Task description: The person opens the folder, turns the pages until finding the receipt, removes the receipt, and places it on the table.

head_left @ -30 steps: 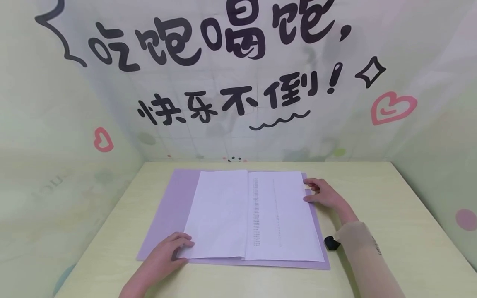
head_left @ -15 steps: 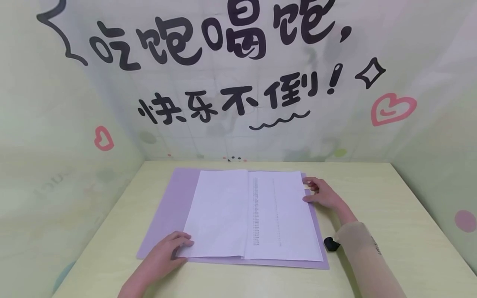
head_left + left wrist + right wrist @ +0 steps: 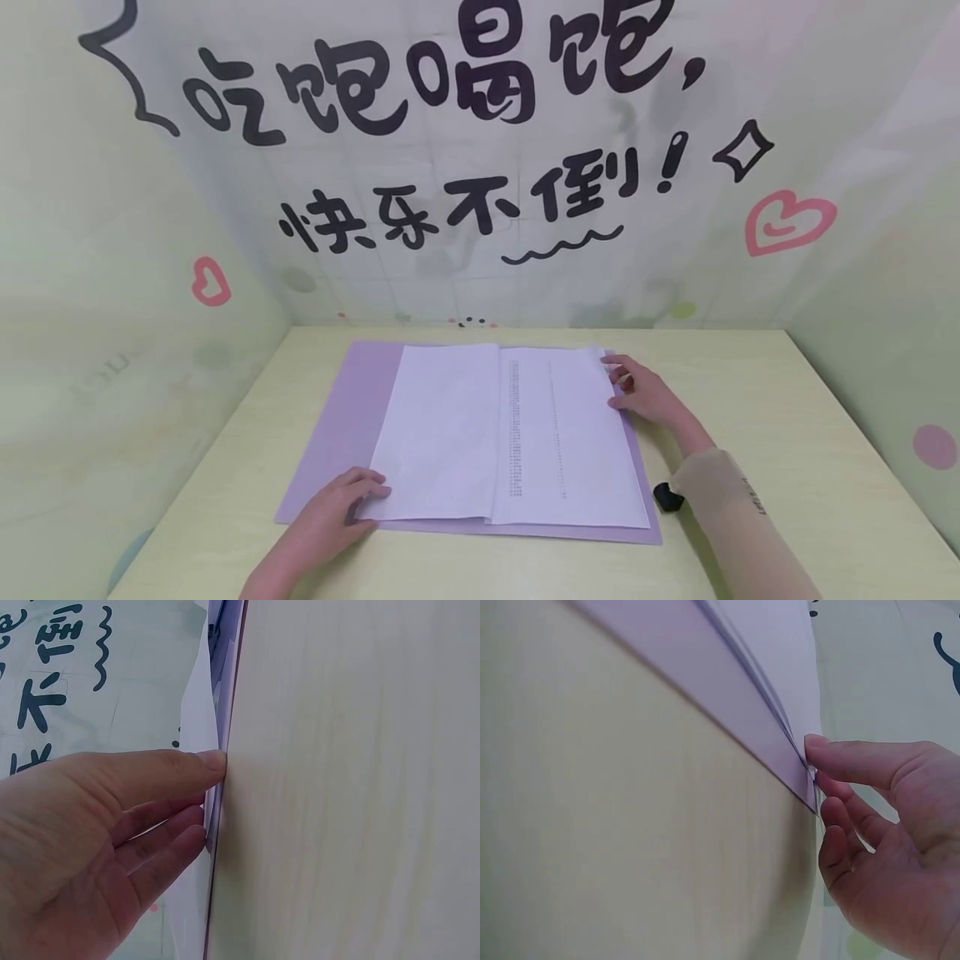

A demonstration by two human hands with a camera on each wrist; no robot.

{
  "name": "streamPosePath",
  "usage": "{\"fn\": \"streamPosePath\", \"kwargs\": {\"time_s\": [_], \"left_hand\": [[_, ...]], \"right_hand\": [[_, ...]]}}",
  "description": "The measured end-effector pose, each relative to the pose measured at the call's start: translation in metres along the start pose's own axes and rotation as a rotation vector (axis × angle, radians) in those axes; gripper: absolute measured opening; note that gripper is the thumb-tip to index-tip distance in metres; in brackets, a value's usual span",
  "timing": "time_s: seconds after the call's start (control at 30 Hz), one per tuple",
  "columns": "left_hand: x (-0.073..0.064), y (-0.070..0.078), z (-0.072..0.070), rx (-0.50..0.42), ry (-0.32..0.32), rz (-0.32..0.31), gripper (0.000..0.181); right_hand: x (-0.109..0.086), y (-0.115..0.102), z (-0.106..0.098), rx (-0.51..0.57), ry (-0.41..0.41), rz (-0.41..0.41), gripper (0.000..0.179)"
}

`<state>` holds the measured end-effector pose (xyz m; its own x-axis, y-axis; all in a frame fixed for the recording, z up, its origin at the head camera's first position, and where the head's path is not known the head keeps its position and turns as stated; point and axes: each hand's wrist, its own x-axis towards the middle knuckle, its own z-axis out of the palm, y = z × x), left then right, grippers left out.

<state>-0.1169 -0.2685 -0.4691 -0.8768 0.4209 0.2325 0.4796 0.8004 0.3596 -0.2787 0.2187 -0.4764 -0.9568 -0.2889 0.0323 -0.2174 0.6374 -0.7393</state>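
Note:
An open folder with a purple cover (image 3: 341, 408) lies on the table, bearing white sheets. Its left page (image 3: 435, 433) looks blank; the right page (image 3: 592, 442) carries fine columns of print, too small to read. At the lower left corner, my left hand (image 3: 330, 512) rests its fingers on the left page, its thumb by the front edge. In the left wrist view that thumb (image 3: 202, 761) touches the folder's edge. My right hand (image 3: 648, 393) pinches the right page's outer edge near the top, thumb (image 3: 832, 754) on the paper. That page's upper corner is slightly raised.
A small black object (image 3: 667, 497) sits beside the right sleeve (image 3: 738, 517). The pale wooden table (image 3: 817, 467) meets a printed wall cloth (image 3: 465, 292) at the back, with more cloth on both sides.
My right fingers have shifted slightly left over the right page's edge, and its top corner has come up a little. The left hand has stayed in place.

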Motion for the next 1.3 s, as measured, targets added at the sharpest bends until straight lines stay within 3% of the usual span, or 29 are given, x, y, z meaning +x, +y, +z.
{"fn": "streamPosePath", "kwargs": {"time_s": [0.27,0.6,0.9,1.17,1.3], "left_hand": [[0.001,0.0,-0.001,0.002,0.003,-0.015,0.038],[0.002,0.0,0.0,0.004,0.001,-0.005,0.037],[0.002,-0.001,0.0,-0.006,0.0,0.006,0.037],[-0.001,-0.003,0.001,-0.011,0.011,0.008,0.038],[-0.002,-0.004,0.002,-0.006,0.021,0.017,0.038]], "right_hand": [[0.002,-0.005,0.001,-0.026,0.012,-0.013,0.067],[-0.001,-0.002,-0.003,0.015,-0.032,-0.002,0.068],[-0.004,0.001,-0.007,0.004,0.004,-0.05,0.071],[-0.006,-0.004,-0.008,-0.001,0.015,-0.085,0.04],[-0.007,-0.006,-0.011,-0.01,0.021,-0.085,0.034]]}}
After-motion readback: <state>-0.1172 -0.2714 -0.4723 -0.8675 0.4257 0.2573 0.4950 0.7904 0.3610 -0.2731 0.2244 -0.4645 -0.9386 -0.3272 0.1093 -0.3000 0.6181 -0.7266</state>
